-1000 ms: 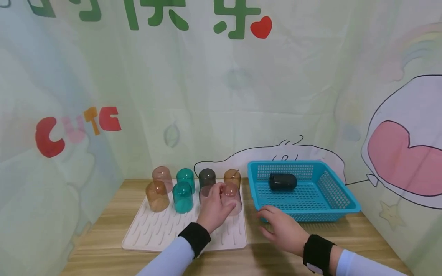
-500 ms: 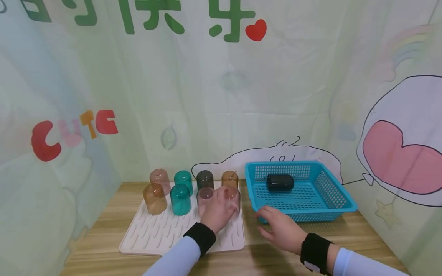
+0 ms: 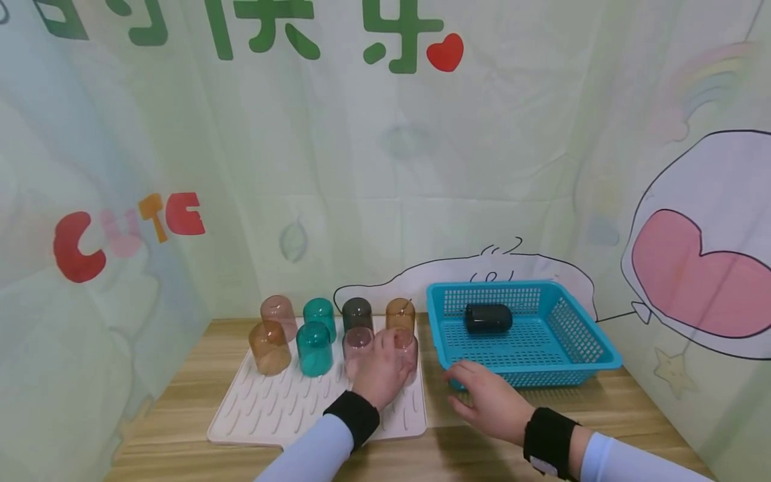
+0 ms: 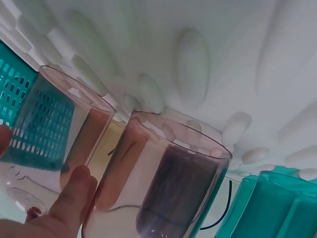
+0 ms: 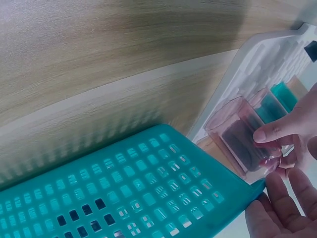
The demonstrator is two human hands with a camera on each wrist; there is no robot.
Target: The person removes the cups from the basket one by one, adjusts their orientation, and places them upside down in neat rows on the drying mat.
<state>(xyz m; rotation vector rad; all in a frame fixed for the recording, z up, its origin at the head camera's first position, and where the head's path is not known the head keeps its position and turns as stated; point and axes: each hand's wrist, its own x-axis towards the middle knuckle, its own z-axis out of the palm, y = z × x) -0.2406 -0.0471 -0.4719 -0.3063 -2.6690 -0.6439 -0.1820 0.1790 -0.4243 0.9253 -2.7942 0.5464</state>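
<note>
My left hand (image 3: pixel 379 375) holds the upside-down pink glass (image 3: pixel 409 348) at the right end of the front row, thumb on one side and fingers on the other. The right wrist view shows my left thumb (image 5: pixel 277 130) against the side of this glass, near its base. Close to the backs of the fingers stands another pink glass (image 4: pixel 116 193), also upside down. Both are on the white drying mat (image 3: pixel 253 422). My right hand (image 3: pixel 490 402) has loosely bent fingers at the near left corner of the blue basket (image 3: pixel 536 370), thumb apart, holding nothing.
Several more upturned glasses share the mat: amber (image 3: pixel 270 348) and teal (image 3: pixel 314 349) in front, with pink (image 3: pixel 278 314), teal (image 3: pixel 320 311), dark grey (image 3: pixel 358 312) and amber (image 3: pixel 400 312) behind. A black glass (image 3: pixel 489 318) lies sideways in the basket. A printed curtain (image 3: pixel 337 167) hangs behind.
My left hand has shifted slightly right, and the pink glass sits slightly lower. The right hand stays by the basket corner. The head view has tilted a little.
</note>
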